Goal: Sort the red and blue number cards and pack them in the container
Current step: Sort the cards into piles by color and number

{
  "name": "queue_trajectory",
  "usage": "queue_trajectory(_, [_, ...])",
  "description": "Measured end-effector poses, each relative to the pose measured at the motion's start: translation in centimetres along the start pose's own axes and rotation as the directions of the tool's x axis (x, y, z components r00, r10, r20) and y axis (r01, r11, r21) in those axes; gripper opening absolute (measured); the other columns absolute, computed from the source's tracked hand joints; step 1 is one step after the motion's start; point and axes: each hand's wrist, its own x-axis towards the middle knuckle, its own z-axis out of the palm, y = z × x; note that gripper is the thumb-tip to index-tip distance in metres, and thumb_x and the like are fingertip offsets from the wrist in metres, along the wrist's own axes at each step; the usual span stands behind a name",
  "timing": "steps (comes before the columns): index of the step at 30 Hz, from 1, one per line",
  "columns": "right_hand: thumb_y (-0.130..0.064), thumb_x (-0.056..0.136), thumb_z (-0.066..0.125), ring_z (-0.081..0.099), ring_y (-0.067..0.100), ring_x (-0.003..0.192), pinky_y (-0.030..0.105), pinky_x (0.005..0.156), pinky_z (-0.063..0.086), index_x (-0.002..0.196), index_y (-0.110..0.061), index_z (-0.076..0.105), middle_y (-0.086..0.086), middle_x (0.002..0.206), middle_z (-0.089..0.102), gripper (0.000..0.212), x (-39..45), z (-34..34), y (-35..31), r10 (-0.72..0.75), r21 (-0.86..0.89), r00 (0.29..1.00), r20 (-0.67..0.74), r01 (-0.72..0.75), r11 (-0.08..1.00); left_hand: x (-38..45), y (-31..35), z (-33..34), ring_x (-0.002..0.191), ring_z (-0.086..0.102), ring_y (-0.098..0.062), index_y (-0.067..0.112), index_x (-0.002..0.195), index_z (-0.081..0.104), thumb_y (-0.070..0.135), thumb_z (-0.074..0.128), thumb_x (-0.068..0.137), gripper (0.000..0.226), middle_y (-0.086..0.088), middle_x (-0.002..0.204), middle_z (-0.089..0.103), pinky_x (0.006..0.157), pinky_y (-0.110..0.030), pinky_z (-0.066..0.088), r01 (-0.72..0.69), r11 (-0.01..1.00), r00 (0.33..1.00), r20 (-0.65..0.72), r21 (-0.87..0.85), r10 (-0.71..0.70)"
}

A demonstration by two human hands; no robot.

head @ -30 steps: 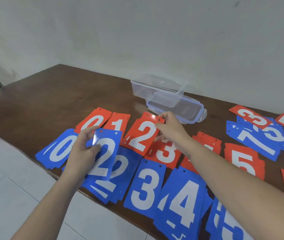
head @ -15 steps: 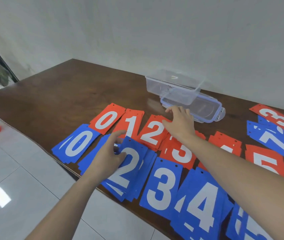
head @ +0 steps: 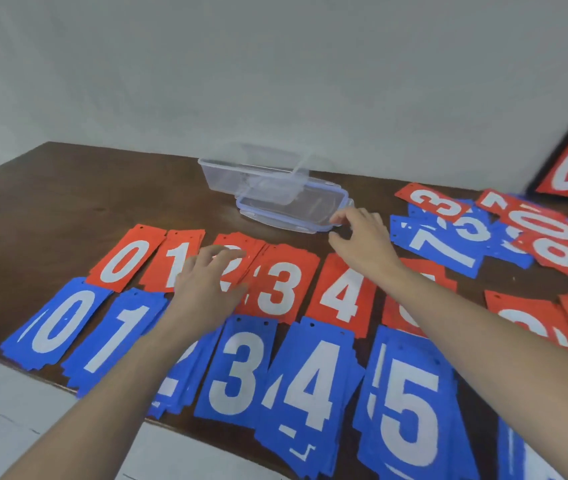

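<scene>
- So the table (head: 68, 202) has two neat rows going: red piles 0 to 4 at the back, blue piles 0 to 5 at the front, each pile a stack of same-number cards.
- Left hand (head: 206, 282) hovers over or rests on the red 2 pile (head: 237, 261), fingers spread and relaxed, holding nothing that I can see. Can't tell for sure whether it's touching.
- Right hand (head: 362, 237) is out past the red 4 pile (head: 341, 292), fingers loosely open, nothing pinched, and the fingertips sit just beside the near right corner of the lid (head: 293, 213).
- The container (head: 237, 174) is clear and open, with one end propped on that lid, at the back of the table beyond the red row. Looks like no cards are in it yet.
- The unsorted heap (head: 483, 233) — mixed red and blue, numbers lying every which way — is off to the right of the right hand, so that's clearly the hand nearer to it. The left would have to cross over.
- My guess is sorting is partly done and the next card comes from that heap. Those cards lie skewed to the rows, so whichever one gets taken needs a turn before it lines up with its pile.
- Packing looks a way off.
</scene>
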Motion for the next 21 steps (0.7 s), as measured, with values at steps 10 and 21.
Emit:
queue_trajectory(10, [-0.018, 0.09, 0.063, 0.052, 0.02, 0.112, 0.039, 0.1, 0.043, 0.107, -0.022, 0.062, -0.007, 0.109, 0.061, 0.017, -4.5, -11.3, 11.1, 0.182, -0.002, 0.975, -0.125, -0.183, 0.983, 6.0, 13.1, 6.7, 0.131, 0.037, -0.022, 0.037, 0.132, 0.057, 0.028, 0.067, 0.092, 0.043, 0.008, 0.136, 0.047, 0.112, -0.042, 0.029, -0.259, 0.964, 0.959, 0.107, -0.061, 0.264])
queue_trajectory(21, [-0.015, 0.092, 0.064, 0.056, 0.012, 0.11, 0.026, 0.088, 0.046, 0.108, -0.022, 0.065, -0.009, 0.114, 0.064, 0.017, -7.9, -18.7, 19.8, 0.343, -0.036, 0.922, -0.179, -0.355, 0.934, 11.3, 22.6, 14.7, 0.137, 0.041, -0.019, 0.028, 0.139, 0.051, 0.027, 0.063, 0.097, 0.043, 0.002, 0.15, 0.045, 0.112, -0.042, 0.041, -0.332, 0.929, 0.886, 0.285, -0.161, 0.366])
